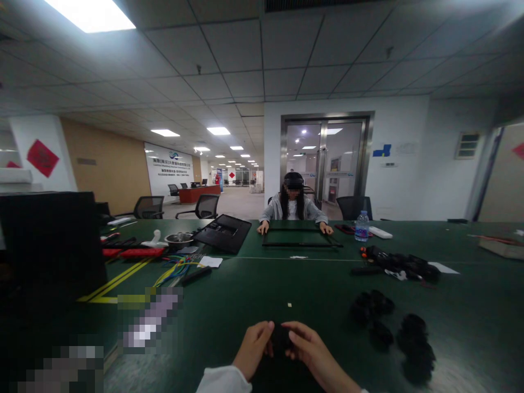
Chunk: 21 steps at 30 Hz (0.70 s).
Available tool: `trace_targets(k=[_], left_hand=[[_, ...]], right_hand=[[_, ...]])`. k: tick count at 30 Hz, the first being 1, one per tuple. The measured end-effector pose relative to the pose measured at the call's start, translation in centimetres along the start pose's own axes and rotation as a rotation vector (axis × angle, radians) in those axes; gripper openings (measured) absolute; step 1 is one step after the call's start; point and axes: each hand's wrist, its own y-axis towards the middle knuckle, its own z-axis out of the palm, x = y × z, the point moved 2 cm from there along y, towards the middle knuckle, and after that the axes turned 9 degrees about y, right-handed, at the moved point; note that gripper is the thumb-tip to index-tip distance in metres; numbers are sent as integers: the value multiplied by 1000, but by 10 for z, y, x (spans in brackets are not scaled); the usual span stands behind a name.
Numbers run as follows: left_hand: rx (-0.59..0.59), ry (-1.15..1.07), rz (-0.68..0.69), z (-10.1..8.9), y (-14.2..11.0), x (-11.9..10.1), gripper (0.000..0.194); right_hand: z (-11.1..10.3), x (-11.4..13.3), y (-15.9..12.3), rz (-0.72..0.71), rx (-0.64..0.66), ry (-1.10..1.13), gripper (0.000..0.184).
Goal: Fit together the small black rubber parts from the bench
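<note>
My left hand (pixel 255 345) and my right hand (pixel 306 345) meet low in the middle of the view. Between their fingertips is a small black rounded piece (pixel 280 337), gripped from both sides; its exact kind is too dark to make out. Both hands are closed on it, thumbs uppermost, just above the green table (pixel 229 316). To the right lie several similar-looking dark lumps, among them a near cluster (pixel 415 349) and a farther cluster (pixel 372 307). A tiny pale scrap (pixel 289 304) rests beyond my hands.
Across the table a person (pixel 293 204) holds a thin black rectangular frame (pixel 303 245). A water bottle (pixel 362 226) and tangled black parts (pixel 399 263) stand to the right. Coloured wires (pixel 176 268), a black panel (pixel 223 233) and a dark monitor (pixel 49 245) occupy the left.
</note>
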Motion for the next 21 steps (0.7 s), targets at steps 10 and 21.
trace_targets(k=[10, 21], left_hand=[[47, -18, 142, -6, -4, -4, 43], [10, 50, 9, -3, -2, -3, 35]], right_hand=[[-6, -4, 3, 21, -75, 91, 30], [3, 5, -5, 2, -8, -75, 34]])
